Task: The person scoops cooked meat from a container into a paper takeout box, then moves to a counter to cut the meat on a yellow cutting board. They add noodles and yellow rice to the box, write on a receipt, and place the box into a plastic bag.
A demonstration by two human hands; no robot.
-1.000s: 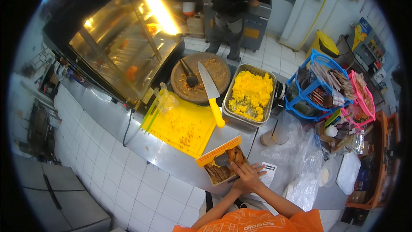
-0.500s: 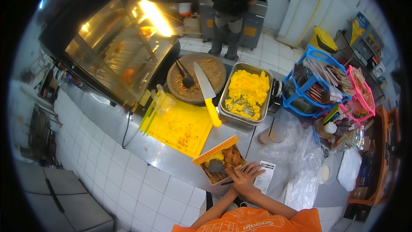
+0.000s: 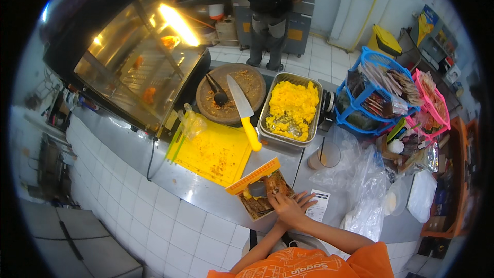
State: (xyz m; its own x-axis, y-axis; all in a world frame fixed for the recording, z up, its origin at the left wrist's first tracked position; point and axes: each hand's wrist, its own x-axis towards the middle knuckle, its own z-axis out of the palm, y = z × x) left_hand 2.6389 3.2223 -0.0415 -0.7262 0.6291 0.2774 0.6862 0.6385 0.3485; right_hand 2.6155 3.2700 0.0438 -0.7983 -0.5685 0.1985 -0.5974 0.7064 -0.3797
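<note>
An open takeaway paper box (image 3: 257,215) stands at the counter's front edge, its orange-edged flap raised on the far left side. Inside lie browned food that looks like fried chicken (image 3: 271,183), a little yellow food and a dark grey roundish thing (image 3: 257,189). My right hand (image 3: 286,209) reaches over the box, bent fingertips on the chicken; whether they pinch it is unclear. Beneath it crosses my left hand (image 3: 305,201), mostly covered, with its visible fingers stretched out past the box's right side beside a printed paper slip (image 3: 319,205).
Beyond the box lie a yellow cutting board (image 3: 211,152) and a yellow-handled knife (image 3: 251,134), its blade over a stone mortar (image 3: 234,80). A metal pan of yellow food (image 3: 292,105), a drink cup (image 3: 325,155) and clear plastic bags (image 3: 365,190) stand rightward. A lit display warmer (image 3: 128,67) fills the left.
My right hand has shifted left from the box's right edge onto the chicken. The left hand stays beneath it by the box's right side. The whole view has shifted slightly.
</note>
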